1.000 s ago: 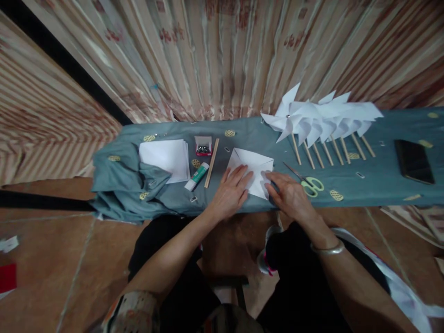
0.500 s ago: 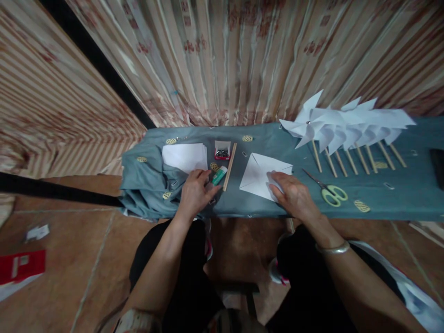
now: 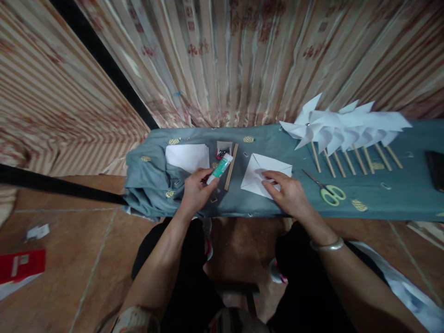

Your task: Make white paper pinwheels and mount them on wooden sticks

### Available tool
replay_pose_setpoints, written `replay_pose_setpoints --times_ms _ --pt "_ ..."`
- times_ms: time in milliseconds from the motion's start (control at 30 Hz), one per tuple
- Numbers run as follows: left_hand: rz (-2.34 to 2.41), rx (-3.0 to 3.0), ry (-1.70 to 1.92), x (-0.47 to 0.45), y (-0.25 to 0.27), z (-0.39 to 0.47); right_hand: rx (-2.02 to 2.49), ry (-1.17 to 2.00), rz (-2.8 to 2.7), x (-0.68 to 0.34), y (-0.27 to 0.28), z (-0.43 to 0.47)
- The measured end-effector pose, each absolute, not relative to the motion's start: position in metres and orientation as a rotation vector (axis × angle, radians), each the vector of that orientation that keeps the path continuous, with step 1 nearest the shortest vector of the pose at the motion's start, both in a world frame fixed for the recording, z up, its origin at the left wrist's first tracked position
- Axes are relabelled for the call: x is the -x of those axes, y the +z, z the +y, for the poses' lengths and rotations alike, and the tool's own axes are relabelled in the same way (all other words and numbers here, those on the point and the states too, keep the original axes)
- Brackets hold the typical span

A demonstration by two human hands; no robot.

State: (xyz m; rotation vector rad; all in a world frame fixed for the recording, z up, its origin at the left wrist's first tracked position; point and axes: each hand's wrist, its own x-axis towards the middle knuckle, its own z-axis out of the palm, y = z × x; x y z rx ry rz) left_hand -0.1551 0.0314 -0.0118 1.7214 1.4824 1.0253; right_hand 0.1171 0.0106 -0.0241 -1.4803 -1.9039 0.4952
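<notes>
My left hand (image 3: 197,190) grips a green and white glue stick (image 3: 220,167) between thumb and fingers, its white end tilted up and away from me. A pair of thin wooden sticks (image 3: 230,175) lies just right of it. My right hand (image 3: 285,188) rests over the near right part of a square sheet of white paper (image 3: 255,170), thumb and fingers apart. Cut lines run in from the sheet's corners. Whether the fingertips press on the paper is hard to make out. Scissors with light green handles (image 3: 331,193) lie to the right of that hand.
A stack of white paper (image 3: 189,156) and a small red box of metal pins (image 3: 224,150) lie at the left on the grey-blue cloth (image 3: 263,210). Several white paper pinwheels (image 3: 360,125) on wooden sticks stand overlapping at the back right. A dark object (image 3: 435,169) is at the far right.
My left hand has lifted the glue stick off the cloth and raised its far end. My right hand has shifted slightly left over the paper.
</notes>
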Motion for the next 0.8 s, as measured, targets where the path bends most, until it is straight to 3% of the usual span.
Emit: replay_pose_setpoints --times_ms 167,267,633,800 --pt "0.970 -1.048 0.895 0.113 -0.008 0.019 1.247 1.333 -1.393 -0.099 -0.003 0.004" --pt "0.857 -0.984 0.771 0.092 -0.006 0.012 1.154 1.560 -1.148 -0.097 0.004 -0.002" --pt "0.852 -0.868 0.708 0.075 -0.021 0.019 1.030 1.504 -0.437 -0.132 -0.004 0.008" --pt "0.944 -1.057 0.795 0.070 -0.029 0.024 0.975 1.637 -0.203 -0.148 -0.005 0.004"
